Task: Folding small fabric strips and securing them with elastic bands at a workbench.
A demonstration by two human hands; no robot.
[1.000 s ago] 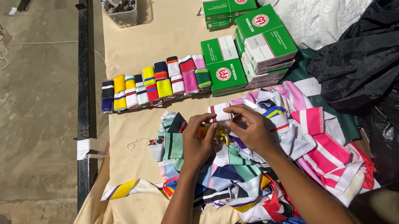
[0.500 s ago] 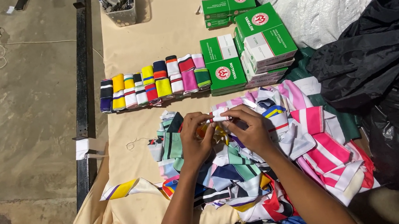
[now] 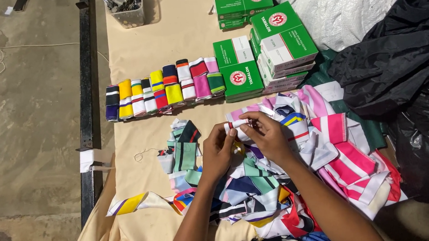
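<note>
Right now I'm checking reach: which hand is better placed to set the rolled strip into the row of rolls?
Left, probably. The left hand pinches the small white fabric strip nearer the row of rolled striped bands; the right hand lies farther away.

A big pile of cloth strips [image 3: 301, 180] lies on the table [image 3: 167, 42], close to the person. Both hands are over the pile. Behind the pile, a row of folded strips [image 3: 163, 89] sits in a line. To the right of the row stand stacked boxes [image 3: 265, 50]. Far behind, a clear tub [image 3: 125, 7] sits. Bags [image 3: 404, 65] lie on the right.
</note>
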